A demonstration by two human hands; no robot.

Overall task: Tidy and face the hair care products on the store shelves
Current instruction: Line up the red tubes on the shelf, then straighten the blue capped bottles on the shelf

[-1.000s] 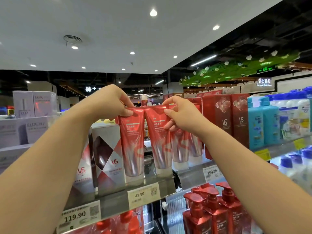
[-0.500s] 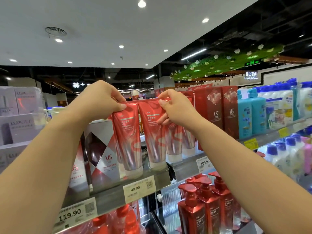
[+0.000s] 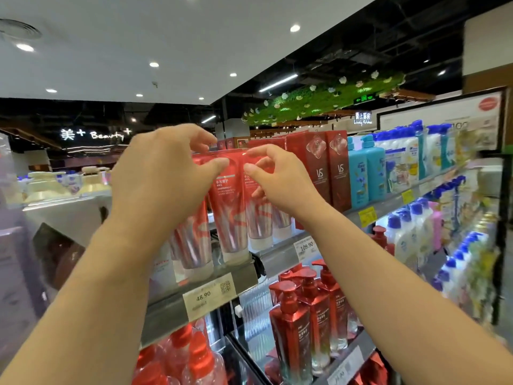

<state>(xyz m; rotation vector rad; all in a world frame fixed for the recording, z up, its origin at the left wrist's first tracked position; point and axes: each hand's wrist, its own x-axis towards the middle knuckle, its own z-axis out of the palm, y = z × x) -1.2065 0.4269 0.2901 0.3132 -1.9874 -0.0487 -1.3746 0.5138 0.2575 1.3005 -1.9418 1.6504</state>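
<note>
Nearest me, red pump bottles (image 3: 302, 315) stand on the lower shelf, under the 48.90 price tag (image 3: 206, 295) on the metal shelf edge (image 3: 166, 315). Above, red squeeze tubes (image 3: 230, 212) stand cap-down along that front edge. My left hand (image 3: 163, 176) and right hand (image 3: 280, 179) hover at their tops, fingers loosely spread, gripping nothing. Dark red VS cartons (image 3: 330, 168) stand behind.
</note>
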